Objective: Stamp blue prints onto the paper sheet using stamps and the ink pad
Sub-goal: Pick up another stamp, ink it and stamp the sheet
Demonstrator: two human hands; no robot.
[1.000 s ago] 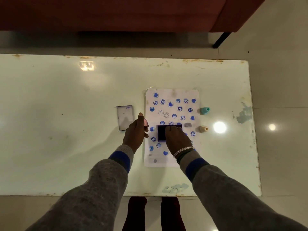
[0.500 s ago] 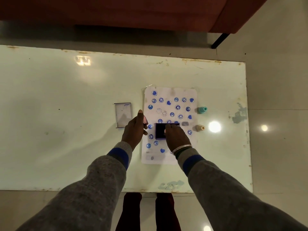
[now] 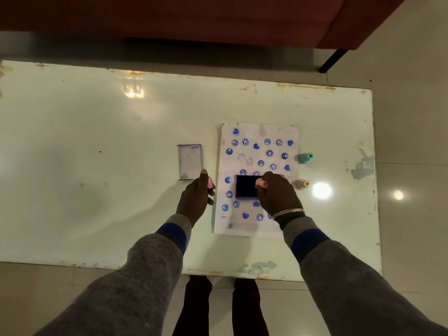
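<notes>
The white paper sheet (image 3: pixel 257 229) lies on the table, covered with several blue smiley and heart prints. On its lower middle sits the dark blue ink pad (image 3: pixel 245 187). My right hand (image 3: pixel 278 196) rests at the pad's right edge, its fingers pinched on a small pink stamp (image 3: pixel 260 182) whose tip is over the ink. My left hand (image 3: pixel 195 197) is just left of the sheet, pinching a small pink piece (image 3: pixel 211 183); I cannot tell whether it is a cap or a stamp. A teal stamp (image 3: pixel 306 157) and a cream stamp (image 3: pixel 301 184) lie right of the sheet.
The ink pad's flat lid (image 3: pixel 190 164) lies left of the sheet, just beyond my left hand. The pale glass table (image 3: pixel 97 166) has worn edges; its right edge is close to the stamps. A red sofa (image 3: pixel 194 15) stands behind the table. My legs show below the near edge.
My right hand has drawn back to the right off the ink pad, uncovering most of it, and a pink tip now shows at its fingers. My left hand has stayed put.
</notes>
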